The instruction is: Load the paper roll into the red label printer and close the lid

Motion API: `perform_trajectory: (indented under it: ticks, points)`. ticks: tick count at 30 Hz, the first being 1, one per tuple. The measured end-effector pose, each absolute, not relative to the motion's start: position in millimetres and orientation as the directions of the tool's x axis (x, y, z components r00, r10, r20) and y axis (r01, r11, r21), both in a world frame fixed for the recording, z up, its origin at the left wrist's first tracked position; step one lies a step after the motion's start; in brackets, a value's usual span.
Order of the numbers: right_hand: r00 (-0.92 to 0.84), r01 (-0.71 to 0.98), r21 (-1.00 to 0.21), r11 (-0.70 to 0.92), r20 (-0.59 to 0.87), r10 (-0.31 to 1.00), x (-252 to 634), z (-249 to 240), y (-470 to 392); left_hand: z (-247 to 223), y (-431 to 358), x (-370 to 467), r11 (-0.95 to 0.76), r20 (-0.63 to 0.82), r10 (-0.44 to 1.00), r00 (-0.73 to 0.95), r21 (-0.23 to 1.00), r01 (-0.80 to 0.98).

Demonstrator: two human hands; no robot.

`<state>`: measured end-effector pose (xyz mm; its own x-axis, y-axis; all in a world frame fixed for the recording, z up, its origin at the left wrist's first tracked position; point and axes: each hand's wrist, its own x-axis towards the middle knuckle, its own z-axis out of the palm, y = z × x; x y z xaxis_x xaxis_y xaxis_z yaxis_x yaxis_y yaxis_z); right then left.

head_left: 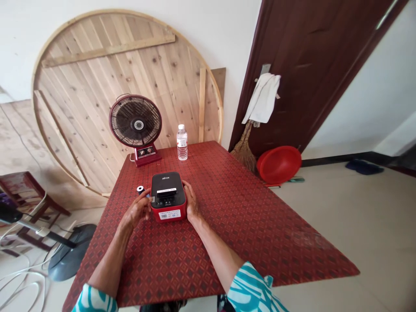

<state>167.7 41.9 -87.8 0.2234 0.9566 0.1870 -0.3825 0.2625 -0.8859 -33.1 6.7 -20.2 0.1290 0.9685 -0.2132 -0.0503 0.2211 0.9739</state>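
A red box with a black top (168, 196) and a white label on its near side rests on the patterned red table (260, 225). My left hand (139, 210) is at the box's left side, its fingers bent near a small pale piece at the corner; whether they grip that piece is too small to tell. Along the right side of the box lies my right hand (191, 201), fingers stretched out against the wall. A small spool with a white top (140, 189) stands just left of the box, beyond my left fingers.
A dark red fan (138, 125) and a clear bottle (182, 145) stand at the table's far end. A round wooden panel (182, 78) leans on the wall. Right of the table are a broom (244, 149) and a red basin (280, 164); cables and a chair (24, 190) are left.
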Motion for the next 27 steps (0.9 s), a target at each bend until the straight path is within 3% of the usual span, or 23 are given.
perform_trajectory:
  ticks: [7,21,25,27]
  points:
    - [0.210,-0.408,-0.885,0.225,0.149,0.966,166.4,-82.9,37.9,-24.7,7.8,-30.7,0.226,-0.218,0.971,0.099,0.971,-0.083]
    - [0.222,-0.324,-0.907,0.271,0.205,0.953,168.8,-78.9,33.3,-11.5,0.7,-27.4,0.168,-0.169,0.985,0.018,0.984,0.059]
    - [0.222,-0.331,-0.902,0.275,0.209,0.952,169.1,-76.6,34.0,12.2,7.8,-32.8,-0.036,0.042,0.999,-0.012,0.946,0.323]
    - [0.220,-0.336,-0.900,0.278,0.212,0.952,168.6,-76.8,35.4,27.1,16.3,-28.1,-0.210,0.215,0.975,0.051,0.831,0.515]
